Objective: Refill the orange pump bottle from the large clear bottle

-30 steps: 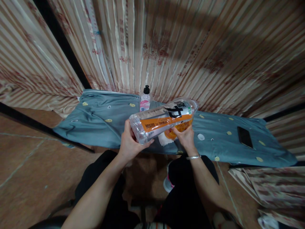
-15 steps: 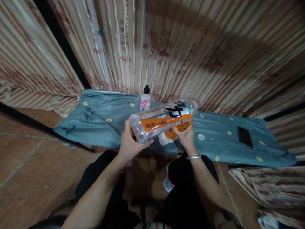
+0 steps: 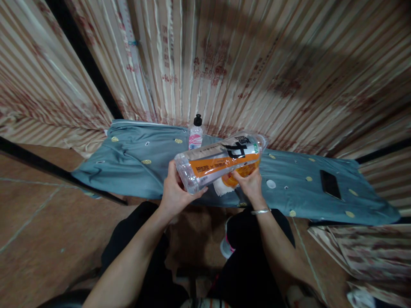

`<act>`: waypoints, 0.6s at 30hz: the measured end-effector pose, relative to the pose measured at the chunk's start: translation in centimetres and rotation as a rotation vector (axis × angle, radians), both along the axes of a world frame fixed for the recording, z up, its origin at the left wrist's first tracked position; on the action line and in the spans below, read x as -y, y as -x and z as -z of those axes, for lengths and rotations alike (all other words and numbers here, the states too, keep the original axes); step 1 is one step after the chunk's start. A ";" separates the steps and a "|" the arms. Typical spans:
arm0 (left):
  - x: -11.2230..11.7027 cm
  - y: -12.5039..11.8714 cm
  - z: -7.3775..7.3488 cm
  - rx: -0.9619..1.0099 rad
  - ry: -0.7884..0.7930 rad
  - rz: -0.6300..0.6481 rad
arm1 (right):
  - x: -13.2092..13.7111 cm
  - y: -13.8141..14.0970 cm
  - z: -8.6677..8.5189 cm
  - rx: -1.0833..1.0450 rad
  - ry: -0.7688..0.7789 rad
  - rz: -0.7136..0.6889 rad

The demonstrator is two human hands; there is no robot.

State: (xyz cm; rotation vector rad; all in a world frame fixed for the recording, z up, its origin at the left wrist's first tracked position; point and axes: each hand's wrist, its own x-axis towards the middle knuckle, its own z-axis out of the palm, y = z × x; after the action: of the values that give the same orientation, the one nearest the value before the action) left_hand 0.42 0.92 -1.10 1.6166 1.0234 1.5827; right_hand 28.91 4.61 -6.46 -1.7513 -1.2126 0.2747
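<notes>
A big clear plastic bottle (image 3: 221, 161) with an orange label lies on its side in the air above a table covered in grey-blue cloth (image 3: 135, 158). My left hand (image 3: 175, 193) is wrapped round the bottle's base end. My right hand (image 3: 249, 185), with a silver bangle at the wrist, grips the bottle from below near the middle, fingers curled. Under the bottle lie a white tissue (image 3: 220, 187) and something orange that I cannot make out.
A small bottle with a black cap and pink label (image 3: 195, 134) stands at the table's back edge. A black phone (image 3: 330, 184) lies on the cloth at the right. Striped curtains hang behind. The floor is brown tile.
</notes>
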 end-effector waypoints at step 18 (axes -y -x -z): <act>-0.1 0.3 0.2 -0.093 -0.041 -0.031 | -0.1 -0.2 0.3 0.008 -0.003 0.016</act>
State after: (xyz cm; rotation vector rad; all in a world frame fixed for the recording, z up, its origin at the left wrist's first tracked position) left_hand 0.12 1.05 -1.35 1.7242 1.0755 1.5706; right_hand 29.07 4.74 -6.74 -1.7604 -1.2031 0.2568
